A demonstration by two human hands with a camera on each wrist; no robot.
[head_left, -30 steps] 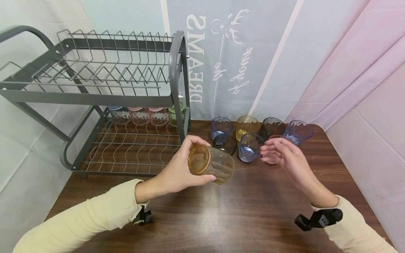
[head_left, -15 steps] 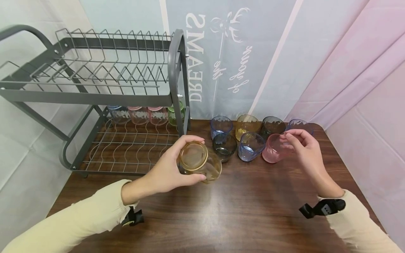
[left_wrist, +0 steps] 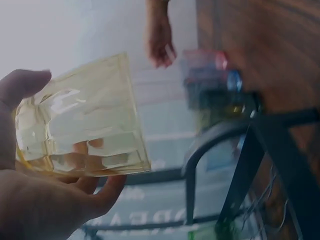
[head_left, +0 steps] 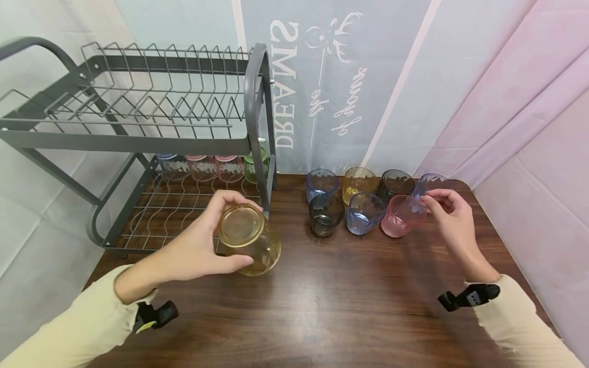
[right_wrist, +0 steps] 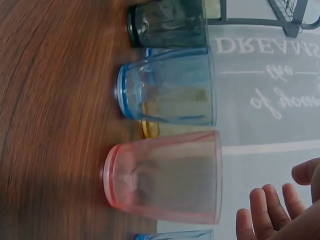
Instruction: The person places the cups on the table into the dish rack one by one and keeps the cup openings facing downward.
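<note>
My left hand (head_left: 198, 255) grips an amber drinking glass (head_left: 259, 250), thumb on one side and fingers round the other. The glass is tipped over, its base turned up toward the head camera, off the table in front of the rack's right post. In the left wrist view the same amber glass (left_wrist: 95, 115) is clear and shows nothing inside. My right hand (head_left: 453, 220) hovers beside the rim of a pink glass (head_left: 400, 220). Seen from the right wrist, its loosely bent fingers (right_wrist: 260, 205) stand apart from that pink glass (right_wrist: 170, 177) and hold nothing.
A two-tier grey dish rack (head_left: 124, 142) stands at left, with several coloured jars (head_left: 228, 168) on its lower shelf (head_left: 184, 208). Left of the pink glass are a blue glass (head_left: 363, 217) and a dark glass (head_left: 325, 220). Behind them, several more glasses line the curtain (head_left: 391, 61).
My left hand has carried the amber glass leftward toward the rack, turning its base more upward. My right hand has drawn back slightly rightward from the pink glass, which now shows fully.
</note>
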